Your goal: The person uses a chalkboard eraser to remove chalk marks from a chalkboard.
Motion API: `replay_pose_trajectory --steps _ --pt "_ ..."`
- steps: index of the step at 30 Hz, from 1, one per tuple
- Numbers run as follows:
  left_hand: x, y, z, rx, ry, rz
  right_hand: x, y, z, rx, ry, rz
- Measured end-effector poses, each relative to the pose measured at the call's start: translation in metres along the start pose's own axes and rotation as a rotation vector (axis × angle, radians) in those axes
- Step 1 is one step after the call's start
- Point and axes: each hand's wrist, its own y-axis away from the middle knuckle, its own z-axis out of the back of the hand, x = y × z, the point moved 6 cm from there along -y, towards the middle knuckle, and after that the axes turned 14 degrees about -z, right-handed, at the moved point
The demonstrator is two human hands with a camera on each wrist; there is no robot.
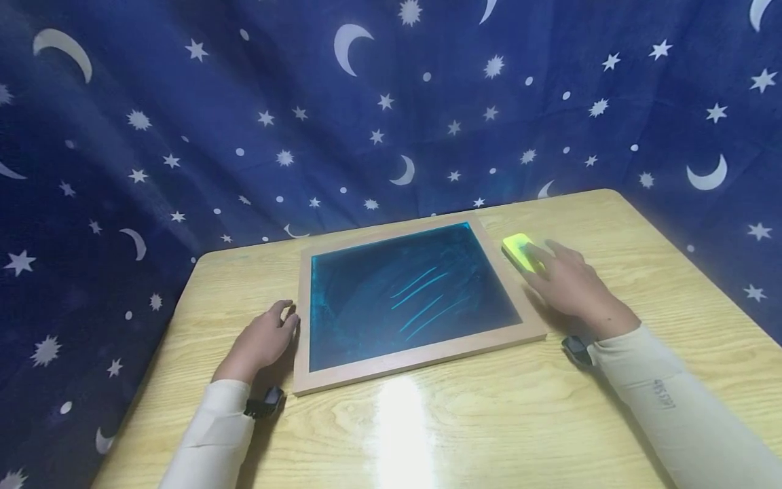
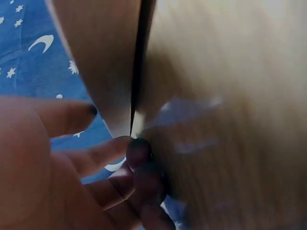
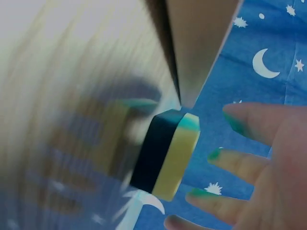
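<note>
Eraser [image 3: 175, 165] | near chalkboard's right edge [image 1: 504, 273] | right hand [image 1: 571, 282] spread, empty | left hand [image 1: 261, 341] relaxed, empty

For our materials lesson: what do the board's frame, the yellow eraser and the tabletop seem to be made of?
Board's frame: probably pale wood, matte, judging by its plain tan bars.
Yellow eraser: perhaps foam or plastic, smooth-looking; its yellow and black layers show no clear texture.
Tabletop: wood or wood-look laminate, glossy, with streaky grain and a bright reflection.

Yel/blk eraser [image 1: 516, 250], teal-smudged, lies just R of wood-framed, blue-streaked blackboard [image 1: 412, 299].
</note>
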Motion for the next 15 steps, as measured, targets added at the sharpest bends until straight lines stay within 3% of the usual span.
replay_pose_trajectory --steps 7,15 --pt "0.0028 0.0015 -0.0082 0.012 0.072 -0.033 -0.0069 -0.0017 -0.0045 0.024 0.028 0.025" --pt "0.002 -0.0008 -0.011 0.007 0.086 -0.046 -0.0076 -0.0025 -0.0069 0.03 0.014 0.059"
